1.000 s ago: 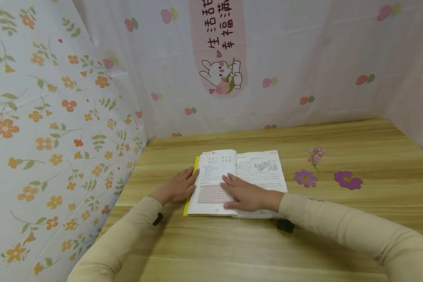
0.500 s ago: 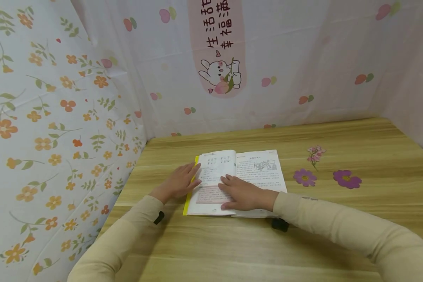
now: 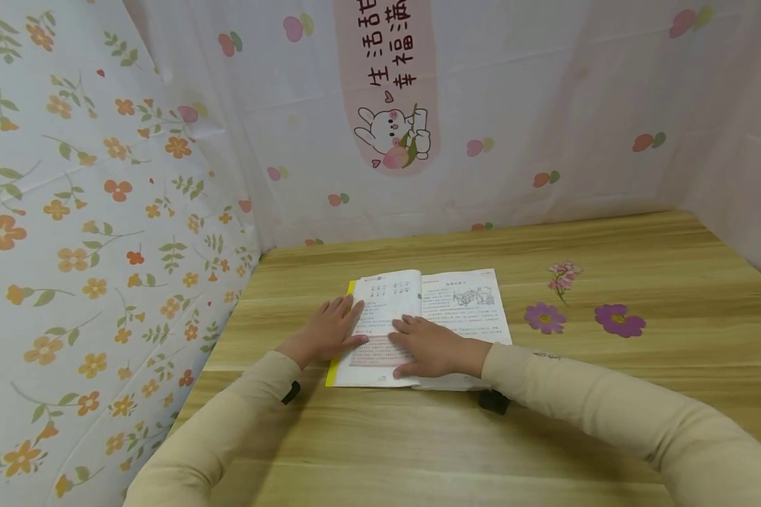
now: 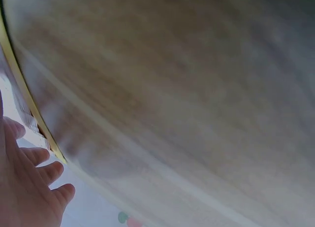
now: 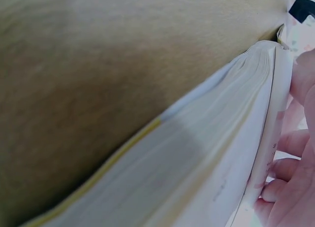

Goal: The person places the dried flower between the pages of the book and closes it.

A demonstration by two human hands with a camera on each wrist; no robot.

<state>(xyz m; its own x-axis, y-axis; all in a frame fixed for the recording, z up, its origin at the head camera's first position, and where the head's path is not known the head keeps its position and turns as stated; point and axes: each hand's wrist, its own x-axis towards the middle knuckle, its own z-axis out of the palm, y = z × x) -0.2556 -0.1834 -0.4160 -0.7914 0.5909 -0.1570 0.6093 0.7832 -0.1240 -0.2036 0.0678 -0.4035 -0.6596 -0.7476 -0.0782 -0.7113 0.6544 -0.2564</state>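
A printed book (image 3: 390, 282) lies spread on the wooden table, a strip of its yellow cover showing along the left side. My left hand (image 3: 327, 331) reaches over that left edge, fingers extended and spread, thumb and fingertips on the left page. Flat on the same page, close to the fold, rests my right hand (image 3: 432, 348) with straight fingers. In the left wrist view, the left hand (image 4: 32, 180) appears beside the yellow cover edge (image 4: 27, 91). The right wrist view shows the thick page block (image 5: 216, 133) edge-on, with the right hand (image 5: 298, 163) against the page.
Right of the book, two purple flowers (image 3: 545, 318) and a pink flower sprig (image 3: 564, 276) lie on the wooden table (image 3: 380, 451). A patterned curtain (image 3: 514, 105) hangs behind, and a floral one (image 3: 101, 211) runs along the left.
My left hand has moved from the book's left edge further onto the page, its thumb now over the print. My right hand has slid slightly left. The view has shifted a little.
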